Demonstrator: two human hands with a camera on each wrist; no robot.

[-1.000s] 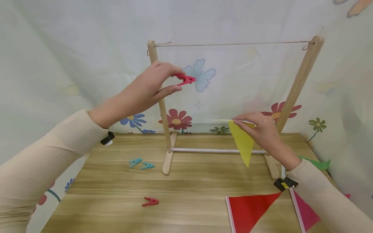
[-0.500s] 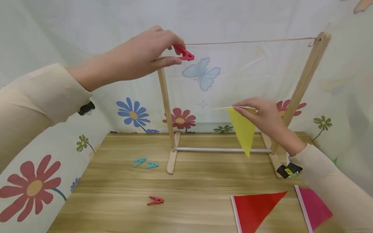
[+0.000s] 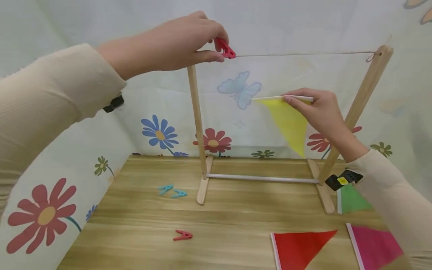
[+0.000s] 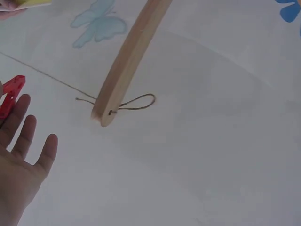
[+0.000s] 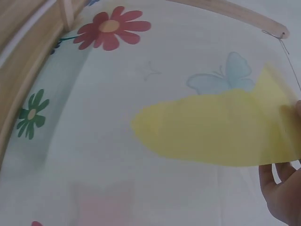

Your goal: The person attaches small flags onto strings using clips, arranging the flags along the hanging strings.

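Observation:
My left hand (image 3: 189, 43) pinches a red clothespin (image 3: 228, 51) between thumb and fingers, close to the left part of the string (image 3: 303, 54). In the left wrist view the same red clothespin (image 4: 11, 94) shows at the left edge, apart from the knotted string end. Lower and to the right, my right hand (image 3: 320, 108) pinches a yellow triangular pennant (image 3: 290, 123) by its white top edge, and its point hangs downward. The pennant is below the string. In the right wrist view the yellow pennant (image 5: 211, 127) covers part of the fingers.
A wooden frame (image 3: 362, 97) carries the string between its posts, with a white rod (image 3: 263, 178) low down. On the wooden table (image 3: 216, 221) lie two blue clothespins (image 3: 179, 193), another red clothespin (image 3: 183, 235), and red (image 3: 300, 247), magenta (image 3: 374, 245) and green (image 3: 352, 200) pennants.
My left hand has risen with the red clothespin to about the string's height. My right hand has lifted the yellow pennant upward, nearer the string.

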